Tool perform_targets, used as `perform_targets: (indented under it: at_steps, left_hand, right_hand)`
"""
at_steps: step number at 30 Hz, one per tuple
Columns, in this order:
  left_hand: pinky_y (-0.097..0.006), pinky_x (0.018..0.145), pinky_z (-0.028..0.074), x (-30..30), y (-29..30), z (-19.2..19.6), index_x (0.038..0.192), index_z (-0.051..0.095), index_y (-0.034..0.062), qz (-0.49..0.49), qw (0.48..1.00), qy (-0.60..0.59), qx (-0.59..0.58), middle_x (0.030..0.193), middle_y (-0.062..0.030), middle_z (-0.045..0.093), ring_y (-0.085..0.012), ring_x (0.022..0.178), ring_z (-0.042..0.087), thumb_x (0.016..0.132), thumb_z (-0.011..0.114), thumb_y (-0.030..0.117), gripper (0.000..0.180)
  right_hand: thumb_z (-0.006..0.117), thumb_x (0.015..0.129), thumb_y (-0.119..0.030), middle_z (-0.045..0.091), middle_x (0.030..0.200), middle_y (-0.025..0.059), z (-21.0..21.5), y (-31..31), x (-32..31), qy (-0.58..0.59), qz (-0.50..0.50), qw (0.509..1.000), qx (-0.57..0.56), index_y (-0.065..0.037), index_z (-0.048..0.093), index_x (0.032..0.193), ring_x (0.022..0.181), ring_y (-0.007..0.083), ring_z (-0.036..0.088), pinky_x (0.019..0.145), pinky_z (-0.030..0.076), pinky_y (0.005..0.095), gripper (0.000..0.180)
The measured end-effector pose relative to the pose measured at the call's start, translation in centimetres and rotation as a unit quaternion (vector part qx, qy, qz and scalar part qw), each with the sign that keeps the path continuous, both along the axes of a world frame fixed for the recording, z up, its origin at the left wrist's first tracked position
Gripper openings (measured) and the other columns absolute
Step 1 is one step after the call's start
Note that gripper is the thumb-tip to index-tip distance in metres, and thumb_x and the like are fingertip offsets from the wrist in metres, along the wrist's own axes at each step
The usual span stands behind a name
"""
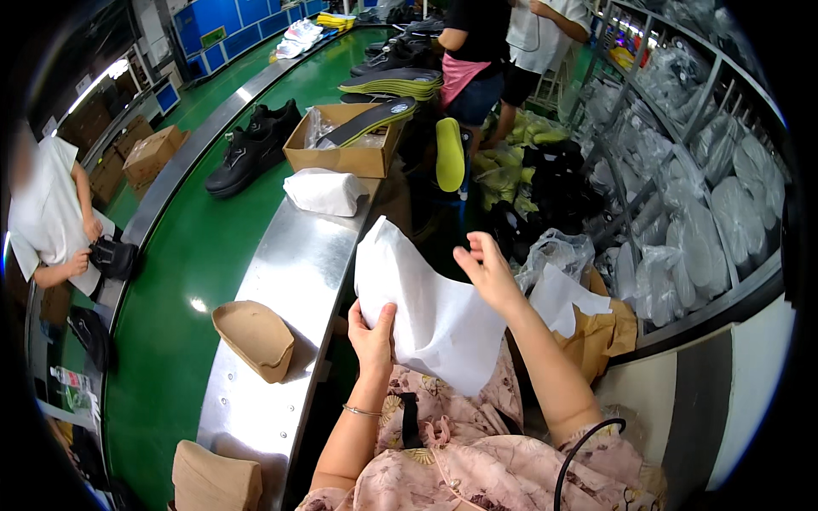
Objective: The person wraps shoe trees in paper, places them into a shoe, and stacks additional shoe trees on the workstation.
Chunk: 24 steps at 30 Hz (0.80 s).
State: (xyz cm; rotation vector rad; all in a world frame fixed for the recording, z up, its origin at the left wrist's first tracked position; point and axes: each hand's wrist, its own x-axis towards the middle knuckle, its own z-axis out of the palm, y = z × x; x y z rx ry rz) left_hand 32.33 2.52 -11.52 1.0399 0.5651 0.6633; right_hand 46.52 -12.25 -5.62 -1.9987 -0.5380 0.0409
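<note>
Fingers of L hand (pixel 372 334) pinch white tissue paper (pixel 426 311); R hand (pixel 487 268) spread open, touching it.

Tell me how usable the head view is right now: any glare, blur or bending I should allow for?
Head view: sharp at centre, where the left hand grips the white tissue paper and the right hand is open beside it; a glare spot sits on the green conveyor belt; the steel rail bows with fisheye; corners are black; the co-worker at left is blurred.
</note>
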Motion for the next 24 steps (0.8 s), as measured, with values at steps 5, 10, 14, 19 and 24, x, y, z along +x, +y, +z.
perform_targets:
  at_steps: [5, 10, 14, 19, 24]
  left_hand:
    - [-0.028, 0.084, 0.047, 1.1, -0.6, 0.3, 0.121, 0.043, -0.0054, -0.030, 0.998, -0.027, -0.049, 0.110, -0.0138, 0.057, -0.0168, 0.096, 0.057, 0.082, 0.069, 0.010, 0.049]
    - [-0.030, 0.084, 0.049, -0.5, 0.5, 0.1, 0.121, 0.044, -0.0039, -0.077, 0.988, -0.036, -0.132, 0.111, -0.0136, 0.058, -0.0177, 0.097, 0.058, 0.086, 0.066, 0.018, 0.047]
    - [-0.031, 0.087, 0.048, -0.7, 0.6, -0.5, 0.122, 0.044, -0.0026, -0.137, 0.972, -0.072, -0.178, 0.113, -0.0120, 0.057, -0.0182, 0.100, 0.058, 0.088, 0.062, 0.024, 0.047]
    - [-0.033, 0.088, 0.048, -1.2, -0.2, -0.5, 0.123, 0.045, -0.0015, -0.170, 0.976, -0.030, -0.135, 0.115, -0.0112, 0.057, -0.0190, 0.102, 0.058, 0.094, 0.050, 0.027, 0.040]
    - [-0.035, 0.085, 0.051, -1.4, -0.1, -1.2, 0.125, 0.045, -0.0001, -0.231, 0.961, -0.023, -0.150, 0.116, -0.0110, 0.057, -0.0192, 0.101, 0.059, 0.095, 0.048, 0.035, 0.046]
  right_hand:
    - [0.063, 0.085, -0.034, 0.062, 0.102, 0.0168, -1.8, -0.7, -1.8, 0.141, 0.068, 0.987, -0.043, 0.000, 0.052, 0.115, 0.092, 0.0255, 0.060, 0.082, 0.047, 0.0328, 0.047]
    - [0.061, 0.088, -0.019, 0.063, 0.082, 0.0003, -2.2, -0.6, -1.0, 0.289, 0.222, 0.928, 0.080, -0.001, 0.063, 0.093, 0.073, 0.0063, 0.054, 0.065, 0.044, 0.0221, 0.019]
    - [0.058, 0.091, -0.015, 0.059, 0.078, -0.0033, -2.7, -0.5, -1.5, 0.286, 0.192, 0.922, 0.174, -0.002, 0.062, 0.088, 0.070, 0.0031, 0.050, 0.064, 0.041, 0.0192, 0.014]
    - [0.053, 0.093, -0.012, 0.056, 0.076, -0.0030, -3.8, 0.8, -3.0, 0.218, 0.111, 0.943, 0.226, -0.001, 0.058, 0.091, 0.068, 0.0037, 0.048, 0.063, 0.041, 0.0185, 0.012]
    - [0.051, 0.095, -0.016, 0.058, 0.080, -0.0020, -3.6, 1.1, -4.3, 0.229, 0.119, 0.938, 0.233, -0.002, 0.058, 0.093, 0.070, 0.0033, 0.051, 0.063, 0.042, 0.0173, 0.017]
